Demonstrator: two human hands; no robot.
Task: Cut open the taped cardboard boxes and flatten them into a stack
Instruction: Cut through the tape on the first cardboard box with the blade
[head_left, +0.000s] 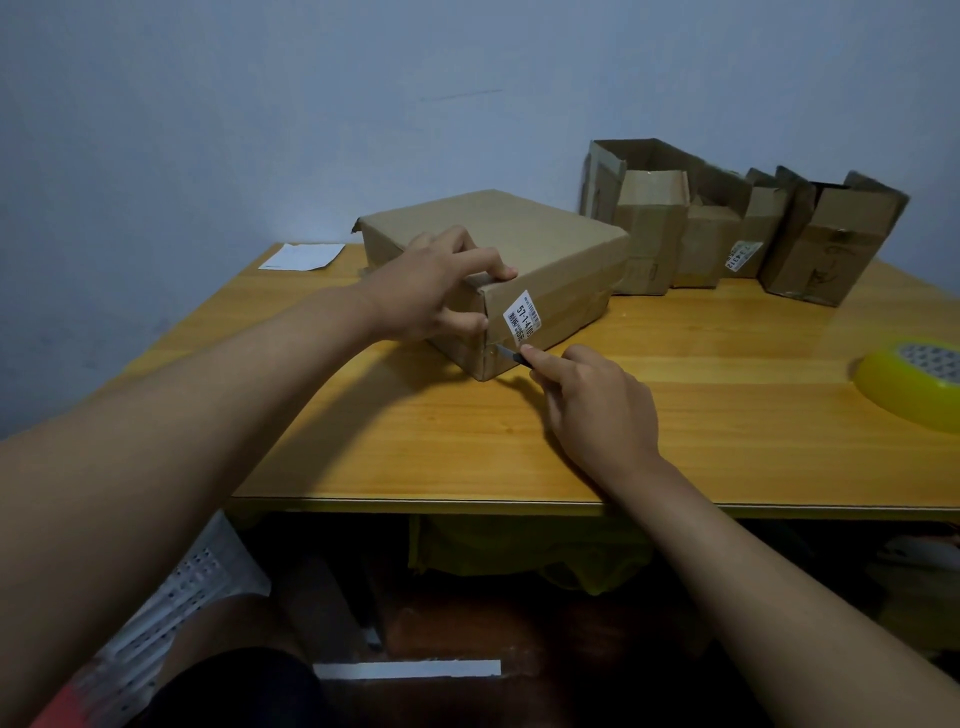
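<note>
The left hand (434, 283) is gripping the near corner of the taped box (498, 275), fingers curled over its top edge and thumb against its side. The right hand (592, 400) is pinching a small knife (511, 355), its blade touching the box's near corner below a white label (523, 318). The box is sitting mid-tabletop (675, 415). Opened boxes (727, 228) are standing behind it by the wall, a yellow tape roll (914, 384) is lying at the right edge, and a white paper (304, 256) is lying at the far left.

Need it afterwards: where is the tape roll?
In the head view, the yellow tape roll lies at the table's far right edge, apart from the boxes and both hands.
</note>
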